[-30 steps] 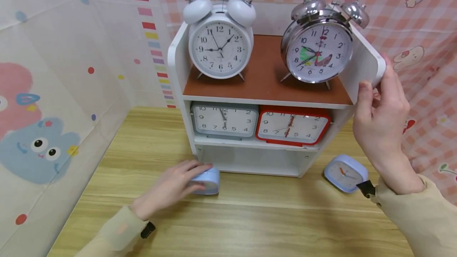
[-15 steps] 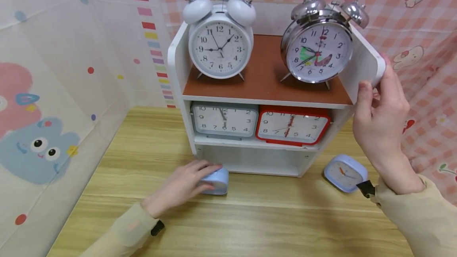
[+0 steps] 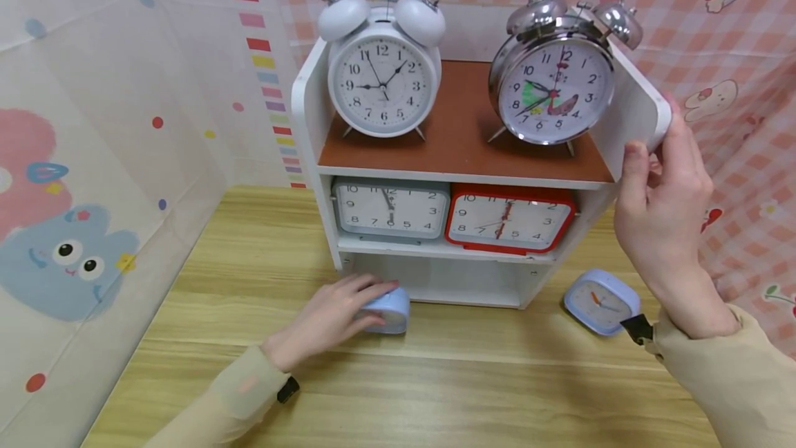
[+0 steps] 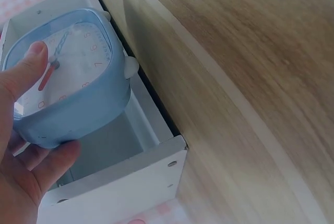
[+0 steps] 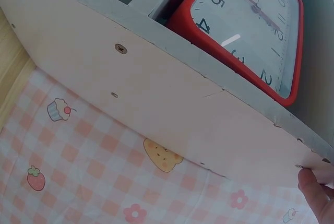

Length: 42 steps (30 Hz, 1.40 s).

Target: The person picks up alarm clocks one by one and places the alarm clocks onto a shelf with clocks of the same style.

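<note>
My left hand [image 3: 336,316] holds a small light-blue alarm clock [image 3: 398,310] just in front of the lower left of a white shelf [image 3: 429,177]. In the left wrist view, the thumb lies over the face of this blue clock [image 4: 78,72] and the fingers support its side, with the shelf's bottom compartment [image 4: 112,143] behind it. At the upper right, my right hand [image 3: 665,206] grips the edge of the shelf's side panel [image 3: 643,106]. Only part of that right hand [image 5: 315,195] shows in the right wrist view.
A white twin-bell clock [image 3: 384,81] and a silver one [image 3: 553,88] stand on the brown top. Below sit a grey clock [image 3: 393,209] and a red-framed clock [image 3: 511,220]. Another blue clock [image 3: 602,303] rests on the wooden table [image 3: 435,393], right of the shelf.
My left hand has moved the blue clock rightward along the shelf's front, and slightly toward the shelf. The right hand stays on the side panel.
</note>
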{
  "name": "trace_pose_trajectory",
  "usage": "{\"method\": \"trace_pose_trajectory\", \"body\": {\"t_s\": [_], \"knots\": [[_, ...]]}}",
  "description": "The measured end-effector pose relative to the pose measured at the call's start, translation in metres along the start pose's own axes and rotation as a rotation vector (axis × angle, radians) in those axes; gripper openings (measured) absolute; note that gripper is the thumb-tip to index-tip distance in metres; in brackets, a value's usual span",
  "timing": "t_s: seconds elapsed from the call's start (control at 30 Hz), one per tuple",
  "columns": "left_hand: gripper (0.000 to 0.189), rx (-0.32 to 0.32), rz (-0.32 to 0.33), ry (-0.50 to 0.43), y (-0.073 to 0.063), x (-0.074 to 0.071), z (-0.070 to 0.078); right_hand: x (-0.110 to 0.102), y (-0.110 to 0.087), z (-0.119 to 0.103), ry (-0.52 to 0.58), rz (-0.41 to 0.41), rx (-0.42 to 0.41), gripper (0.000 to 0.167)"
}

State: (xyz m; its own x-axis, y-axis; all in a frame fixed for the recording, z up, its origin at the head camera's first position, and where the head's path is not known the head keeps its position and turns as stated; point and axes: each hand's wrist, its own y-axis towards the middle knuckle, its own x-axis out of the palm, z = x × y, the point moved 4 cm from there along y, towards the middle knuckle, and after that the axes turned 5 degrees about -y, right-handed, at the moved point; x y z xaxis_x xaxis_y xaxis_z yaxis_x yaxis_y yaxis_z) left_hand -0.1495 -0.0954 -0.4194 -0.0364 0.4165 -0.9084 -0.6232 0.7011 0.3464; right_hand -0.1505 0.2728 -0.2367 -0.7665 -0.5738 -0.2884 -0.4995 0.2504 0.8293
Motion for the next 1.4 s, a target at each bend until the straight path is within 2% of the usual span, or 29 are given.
{"method": "trace_pose_trajectory", "body": {"t_s": [0.5,0.73,1.4], "knots": [[0.058,-0.019,0.021,0.022,0.014,0.006,-0.005,0.001,0.000,-0.001,0.009,0.000,0.003,0.046],[0.057,-0.050,0.021,0.034,0.019,0.009,-0.009,0.001,0.000,-0.001,0.004,-0.002,0.001,0.046],[0.055,-0.070,0.027,0.044,0.027,0.010,-0.011,0.001,0.000,-0.001,-0.002,-0.002,0.001,0.046]]}}
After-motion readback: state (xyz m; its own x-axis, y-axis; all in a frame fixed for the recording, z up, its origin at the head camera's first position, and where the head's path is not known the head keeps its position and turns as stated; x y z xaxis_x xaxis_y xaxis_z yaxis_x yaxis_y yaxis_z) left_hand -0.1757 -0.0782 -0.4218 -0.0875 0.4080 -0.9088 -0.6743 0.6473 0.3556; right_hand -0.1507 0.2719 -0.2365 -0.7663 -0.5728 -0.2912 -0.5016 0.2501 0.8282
